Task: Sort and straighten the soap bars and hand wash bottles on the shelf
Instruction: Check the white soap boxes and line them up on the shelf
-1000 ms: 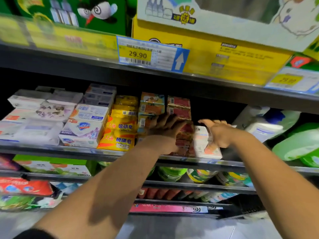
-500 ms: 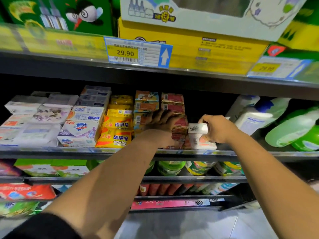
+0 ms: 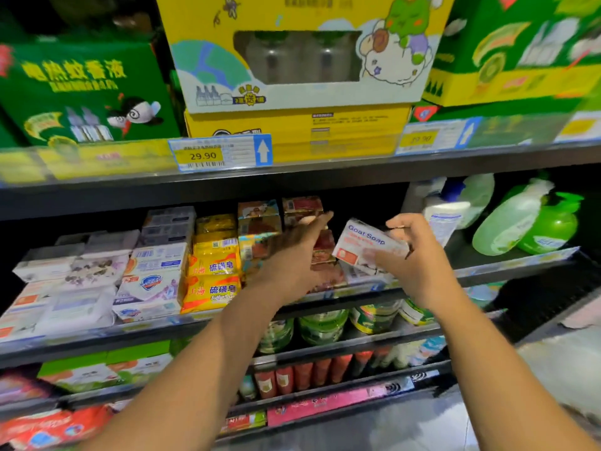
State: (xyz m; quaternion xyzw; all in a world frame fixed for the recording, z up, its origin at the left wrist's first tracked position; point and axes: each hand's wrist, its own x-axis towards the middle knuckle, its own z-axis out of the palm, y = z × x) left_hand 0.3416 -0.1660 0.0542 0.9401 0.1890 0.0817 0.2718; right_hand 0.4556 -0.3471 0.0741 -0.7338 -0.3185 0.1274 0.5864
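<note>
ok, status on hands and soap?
Right hand grips white rectangular Goat Soap box, tilted, above shelf. Left hand open, fingers straight, before stacked red soap bars. Nothing in the way.

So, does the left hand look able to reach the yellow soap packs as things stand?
Probably yes. The left hand is open and empty, and the yellow soap packs lie just beside it at the front, with nothing covering them.

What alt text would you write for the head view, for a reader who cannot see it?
A right hand holds a white Goat Soap box before a shelf of stacked soap bars; the open left hand hovers beside it. Green hand wash bottles lean at right.
</note>
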